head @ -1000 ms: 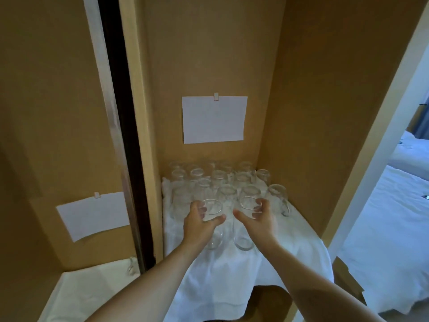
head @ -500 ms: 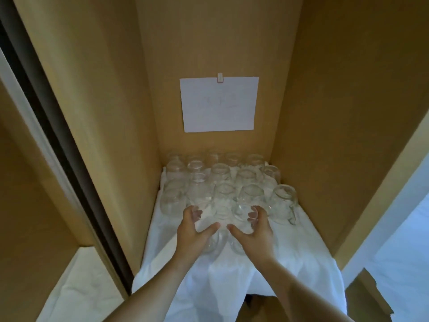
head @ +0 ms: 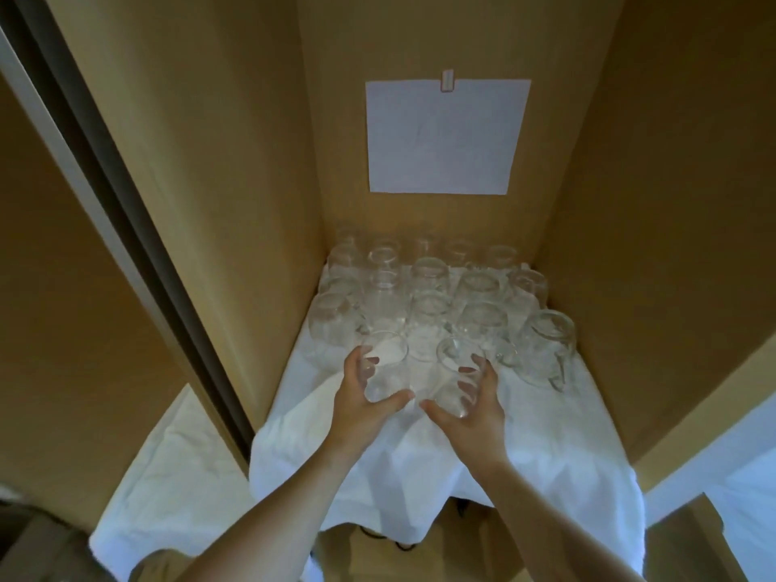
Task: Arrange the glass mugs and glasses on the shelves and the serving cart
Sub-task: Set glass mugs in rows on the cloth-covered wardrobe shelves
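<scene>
Left hand (head: 361,407) grips glass (head: 384,367) | right hand (head: 472,413) grips second glass (head: 455,373) | side by side

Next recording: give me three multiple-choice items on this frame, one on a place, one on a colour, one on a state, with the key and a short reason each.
1. Where is the sheet of paper?
A. flat on the cloth
B. clipped to the back wall of the shelf
C. in the left hand

2. What colour is the cloth under the glasses?
A. white
B. red
C. black

3. What are the two hands doing?
A. hanging idle
B. each gripping a glass
C. both pulling the cloth

Key:
1 B, it hangs from a small clip above the glasses.
2 A, white fabric drapes over the shelf's front edge.
3 B, the left hand curls round the left glass and the right hand round the right glass.
</scene>
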`<control>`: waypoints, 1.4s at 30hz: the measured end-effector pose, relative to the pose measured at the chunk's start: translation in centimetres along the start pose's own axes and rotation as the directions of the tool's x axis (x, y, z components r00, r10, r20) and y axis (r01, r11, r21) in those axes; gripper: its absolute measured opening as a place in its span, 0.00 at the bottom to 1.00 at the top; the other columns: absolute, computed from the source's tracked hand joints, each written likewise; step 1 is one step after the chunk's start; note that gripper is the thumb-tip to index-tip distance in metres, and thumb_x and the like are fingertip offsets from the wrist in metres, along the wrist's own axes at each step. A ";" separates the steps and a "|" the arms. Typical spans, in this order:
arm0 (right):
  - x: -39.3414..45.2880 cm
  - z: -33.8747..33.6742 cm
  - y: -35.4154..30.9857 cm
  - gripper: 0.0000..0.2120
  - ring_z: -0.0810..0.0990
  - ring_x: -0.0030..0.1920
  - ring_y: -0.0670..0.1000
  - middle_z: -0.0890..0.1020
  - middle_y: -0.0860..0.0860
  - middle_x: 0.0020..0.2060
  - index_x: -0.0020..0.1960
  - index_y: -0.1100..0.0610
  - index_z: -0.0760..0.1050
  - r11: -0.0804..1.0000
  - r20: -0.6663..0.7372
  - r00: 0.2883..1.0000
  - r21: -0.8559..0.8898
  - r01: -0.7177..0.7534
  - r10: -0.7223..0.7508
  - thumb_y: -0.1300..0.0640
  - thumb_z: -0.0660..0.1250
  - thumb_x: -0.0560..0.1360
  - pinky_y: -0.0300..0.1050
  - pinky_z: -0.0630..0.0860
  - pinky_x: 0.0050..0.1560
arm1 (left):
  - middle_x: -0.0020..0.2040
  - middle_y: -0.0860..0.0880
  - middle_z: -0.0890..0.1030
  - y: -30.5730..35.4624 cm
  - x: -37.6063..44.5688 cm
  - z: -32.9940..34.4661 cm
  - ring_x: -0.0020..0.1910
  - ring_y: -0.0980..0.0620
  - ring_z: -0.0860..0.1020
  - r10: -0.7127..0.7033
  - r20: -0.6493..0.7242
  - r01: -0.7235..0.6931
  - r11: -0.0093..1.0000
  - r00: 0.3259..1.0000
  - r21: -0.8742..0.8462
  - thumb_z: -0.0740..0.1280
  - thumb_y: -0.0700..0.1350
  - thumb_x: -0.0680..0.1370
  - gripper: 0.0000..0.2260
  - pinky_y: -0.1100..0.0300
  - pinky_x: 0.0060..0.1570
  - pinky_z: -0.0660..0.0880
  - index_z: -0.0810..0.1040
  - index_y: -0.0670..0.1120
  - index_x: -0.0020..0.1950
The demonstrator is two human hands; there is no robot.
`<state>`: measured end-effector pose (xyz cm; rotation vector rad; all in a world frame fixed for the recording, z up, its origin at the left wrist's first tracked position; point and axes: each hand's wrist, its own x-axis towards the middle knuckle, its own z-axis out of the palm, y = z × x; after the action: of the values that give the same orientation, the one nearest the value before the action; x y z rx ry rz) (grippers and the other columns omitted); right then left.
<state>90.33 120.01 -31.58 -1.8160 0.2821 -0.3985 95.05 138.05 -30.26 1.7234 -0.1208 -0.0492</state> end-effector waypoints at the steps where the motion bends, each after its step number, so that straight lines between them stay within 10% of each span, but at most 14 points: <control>1: 0.0 0.0 0.1 0.49 0.77 0.63 0.45 0.75 0.45 0.64 0.75 0.40 0.58 1.000 0.005 1.000 -0.005 0.000 0.000 0.50 0.84 0.64 0.40 0.76 0.61 | 0.63 0.59 0.75 -0.4 -0.1 0.0 0.63 0.66 0.73 -0.007 0.003 0.007 1.000 1.000 0.021 0.83 0.50 0.65 0.39 0.70 0.57 0.73 0.64 0.68 0.67; 17: 0.3 0.1 0.7 0.51 0.78 0.58 0.45 0.77 0.43 0.59 0.73 0.39 0.58 0.993 -0.015 0.997 -0.097 -0.073 0.072 0.51 0.85 0.60 0.26 0.70 0.47 | 0.58 0.51 0.75 0.7 2.5 -2.6 0.56 0.53 0.77 0.033 -0.017 -0.025 0.938 0.999 0.344 0.85 0.47 0.59 0.45 0.69 0.48 0.71 0.58 0.61 0.64; 30: 0.4 0.1 0.8 0.51 0.77 0.58 0.45 0.76 0.42 0.58 0.73 0.39 0.58 0.996 0.003 0.997 -0.059 -0.072 0.073 0.52 0.86 0.61 0.26 0.72 0.45 | 0.64 0.49 0.64 7.2 4.2 -5.4 0.62 0.46 0.62 0.180 0.148 -0.219 0.495 0.973 0.840 0.70 0.37 0.66 0.38 0.57 0.62 0.71 0.70 0.55 0.75; 42: 0.6 -0.1 0.8 0.53 0.78 0.58 0.42 0.76 0.42 0.57 0.73 0.36 0.57 0.991 0.020 0.992 -0.041 -0.126 0.127 0.49 0.86 0.59 0.30 0.73 0.46 | 0.69 0.49 0.74 10.0 7.0 -2.7 0.66 0.46 0.72 0.147 0.273 -0.310 0.421 0.951 0.853 0.76 0.39 0.68 0.35 0.59 0.55 0.70 0.71 0.51 0.74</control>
<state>90.87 119.49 -32.23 -1.8292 0.3898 -0.2850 101.75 138.39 -19.67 2.7760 -0.6028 0.1110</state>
